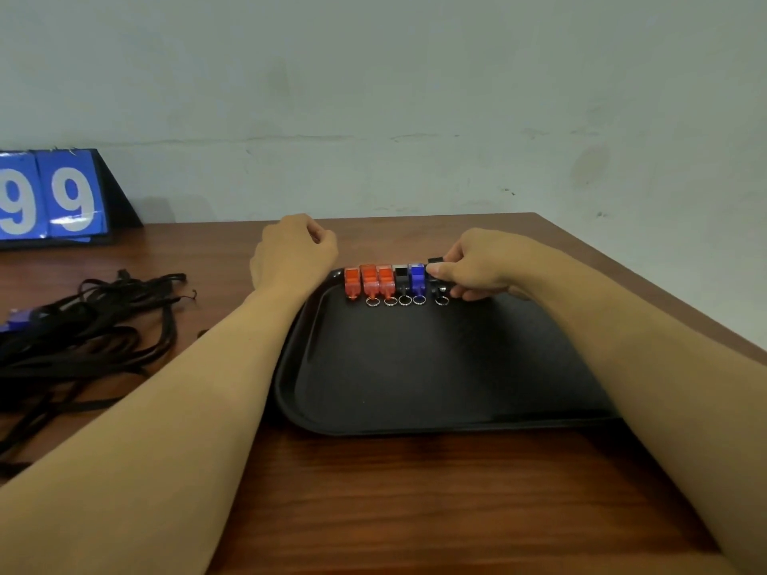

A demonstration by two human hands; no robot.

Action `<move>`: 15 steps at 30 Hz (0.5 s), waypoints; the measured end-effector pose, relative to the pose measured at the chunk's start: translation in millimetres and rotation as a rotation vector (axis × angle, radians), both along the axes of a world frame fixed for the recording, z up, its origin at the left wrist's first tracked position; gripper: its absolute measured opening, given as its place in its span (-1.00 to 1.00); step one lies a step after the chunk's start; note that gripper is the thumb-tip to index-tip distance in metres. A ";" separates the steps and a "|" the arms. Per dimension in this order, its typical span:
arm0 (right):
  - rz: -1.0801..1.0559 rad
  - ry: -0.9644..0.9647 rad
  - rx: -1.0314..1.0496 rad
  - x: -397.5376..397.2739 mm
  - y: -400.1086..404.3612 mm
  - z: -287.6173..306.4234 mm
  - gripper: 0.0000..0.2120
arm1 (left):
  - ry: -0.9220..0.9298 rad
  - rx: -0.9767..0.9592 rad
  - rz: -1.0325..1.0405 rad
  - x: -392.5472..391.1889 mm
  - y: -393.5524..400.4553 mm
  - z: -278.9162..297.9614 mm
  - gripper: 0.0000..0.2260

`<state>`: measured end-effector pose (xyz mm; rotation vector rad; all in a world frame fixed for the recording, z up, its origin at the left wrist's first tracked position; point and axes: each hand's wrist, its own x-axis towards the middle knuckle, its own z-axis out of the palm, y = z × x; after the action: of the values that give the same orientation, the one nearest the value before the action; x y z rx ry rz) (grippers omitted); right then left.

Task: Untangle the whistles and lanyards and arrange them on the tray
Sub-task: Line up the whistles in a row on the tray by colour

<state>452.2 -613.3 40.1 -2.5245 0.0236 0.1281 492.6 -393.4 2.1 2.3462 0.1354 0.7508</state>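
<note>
Whistles are being lined up along the far edge of the black tray (436, 425), and this looks like the placing step for the sixth one. Starting at the left, a blue scoreboard (52, 195) showing two nines is standing at the back of the wooden table (415, 491). Nearer, a loose heap of black lanyards (95, 325) is lying on the table well apart from the tray, with what may be one more blue whistle (18, 317) caught in it — that corner is too blurred to be sure.

Moving right, the left hand (292, 253) is hovering over the tray's far left corner, its fingers loosely curled and holding nothing that can be seen. Beside it the row is sitting upright and close together: three orange whistles (369, 280), a black whistle (401, 278) and a blue one (417, 278), most with a small metal ring (405, 300) pointing toward the person.

At the right end, the right hand (477, 265) is pinching a second black whistle (436, 280) between thumb and fingers, setting it just beside the blue one. The next move calls for letting it go squarely in line without nudging its neighbours — then going back to the heap, where the lanyards are still waiting to be untangled and laid on the tray.
</note>
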 end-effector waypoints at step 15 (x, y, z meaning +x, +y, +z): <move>0.027 -0.316 -0.462 -9.8 5.0 6.9 -0.75 | -0.014 0.014 0.014 6.2 1.0 1.9 -0.85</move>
<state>442.4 -608.3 47.0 -2.9756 -0.1212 -0.2998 498.8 -392.5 4.0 2.3548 0.1407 0.7768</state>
